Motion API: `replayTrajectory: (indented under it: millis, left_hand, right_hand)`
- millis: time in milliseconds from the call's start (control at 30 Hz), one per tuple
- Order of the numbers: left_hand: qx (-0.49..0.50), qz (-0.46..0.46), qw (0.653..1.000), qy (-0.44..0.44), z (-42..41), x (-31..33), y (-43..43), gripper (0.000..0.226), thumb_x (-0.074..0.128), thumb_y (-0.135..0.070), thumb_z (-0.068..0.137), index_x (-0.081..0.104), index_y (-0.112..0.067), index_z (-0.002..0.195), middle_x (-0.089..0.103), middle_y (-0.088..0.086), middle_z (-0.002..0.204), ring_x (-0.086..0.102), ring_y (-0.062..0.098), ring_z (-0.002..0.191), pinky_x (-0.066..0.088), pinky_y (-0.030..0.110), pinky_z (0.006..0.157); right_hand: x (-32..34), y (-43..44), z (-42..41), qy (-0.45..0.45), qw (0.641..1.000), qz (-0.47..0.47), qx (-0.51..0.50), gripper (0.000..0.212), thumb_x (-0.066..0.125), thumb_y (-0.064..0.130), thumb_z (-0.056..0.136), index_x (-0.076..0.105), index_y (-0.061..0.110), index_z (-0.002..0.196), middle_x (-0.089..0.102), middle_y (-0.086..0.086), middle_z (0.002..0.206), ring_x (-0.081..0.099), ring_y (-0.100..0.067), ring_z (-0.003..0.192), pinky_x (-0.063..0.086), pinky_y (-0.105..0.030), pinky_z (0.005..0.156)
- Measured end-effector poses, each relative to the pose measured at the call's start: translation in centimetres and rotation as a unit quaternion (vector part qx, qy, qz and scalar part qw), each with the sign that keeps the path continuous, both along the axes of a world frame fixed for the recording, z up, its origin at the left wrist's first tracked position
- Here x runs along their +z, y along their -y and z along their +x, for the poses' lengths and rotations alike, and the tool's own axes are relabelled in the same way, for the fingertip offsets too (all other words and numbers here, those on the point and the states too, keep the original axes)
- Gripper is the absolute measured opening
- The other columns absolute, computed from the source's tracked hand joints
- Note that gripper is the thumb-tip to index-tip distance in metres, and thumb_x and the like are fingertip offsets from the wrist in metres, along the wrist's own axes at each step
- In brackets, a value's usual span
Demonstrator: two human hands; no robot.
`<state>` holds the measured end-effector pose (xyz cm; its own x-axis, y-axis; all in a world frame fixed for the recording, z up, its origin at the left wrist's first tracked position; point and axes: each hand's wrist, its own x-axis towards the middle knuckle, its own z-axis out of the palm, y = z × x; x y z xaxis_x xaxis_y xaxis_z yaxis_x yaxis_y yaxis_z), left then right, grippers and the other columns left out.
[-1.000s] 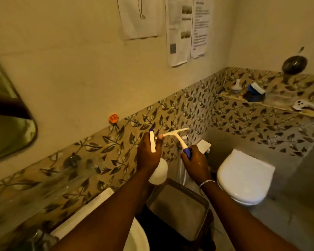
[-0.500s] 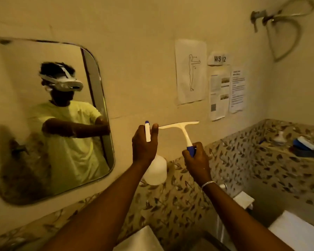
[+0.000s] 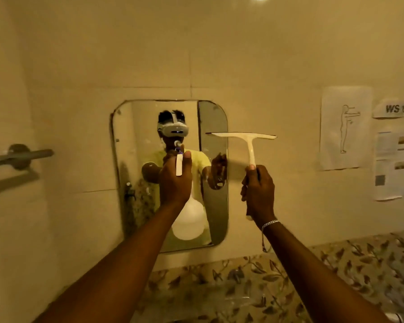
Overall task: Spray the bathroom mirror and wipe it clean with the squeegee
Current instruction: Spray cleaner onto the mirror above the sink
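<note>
A rounded rectangular mirror (image 3: 135, 173) hangs on the cream wall straight ahead and reflects a person in a yellow shirt wearing a headset. My left hand (image 3: 175, 180) holds a white spray bottle (image 3: 188, 221) raised in front of the mirror's middle, its nozzle aimed at the glass. My right hand (image 3: 258, 192) grips the handle of a white squeegee (image 3: 244, 137). The squeegee stands upright with its blade level, overlapping the mirror's upper right edge. Whether the blade touches the glass cannot be told.
A grey towel bar (image 3: 19, 156) sticks out from the wall at the left. Paper sheets (image 3: 345, 127) and a "WS 12" label (image 3: 397, 108) are taped to the wall at the right. Leaf-patterned tiles (image 3: 289, 280) run below the mirror.
My view has swung left and up from the toilet corner until the mirror sits in the middle. Both hands have risen with the spray bottle and squeegee and now face the glass.
</note>
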<state>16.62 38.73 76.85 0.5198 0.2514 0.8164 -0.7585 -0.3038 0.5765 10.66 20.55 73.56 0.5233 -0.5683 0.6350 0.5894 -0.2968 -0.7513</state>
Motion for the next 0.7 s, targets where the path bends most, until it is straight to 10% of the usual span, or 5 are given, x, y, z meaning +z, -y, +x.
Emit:
replayTrajectory:
  millis: [300,700]
  left_hand:
    - [0.076,0.007,0.997,0.007,0.1,0.0,-9.4,0.028,0.049,-0.045,0.104,0.065,-0.028,0.09,0.065,-0.012,0.075,0.067,0.009,0.075,0.058,0.028,0.065]
    - [0.107,0.003,0.994,-0.031,0.9,-3.7,-10.0,0.037,0.056,-0.047,0.1,0.075,-0.015,0.099,0.067,-0.009,0.076,0.062,-0.003,0.069,0.05,0.014,0.059]
  right_hand:
    - [3.8,-7.7,2.4,0.06,0.995,-0.006,0.077,0.026,0.045,0.031,0.109,0.059,0.012,0.096,0.06,-0.008,0.078,0.058,-0.03,0.07,0.054,-0.049,0.067]
    - [3.4,-8.1,2.2,0.069,0.994,0.013,0.08,0.026,0.043,0.029,0.11,0.057,0.022,0.088,0.059,-0.008,0.074,0.055,-0.023,0.058,0.047,-0.029,0.049]
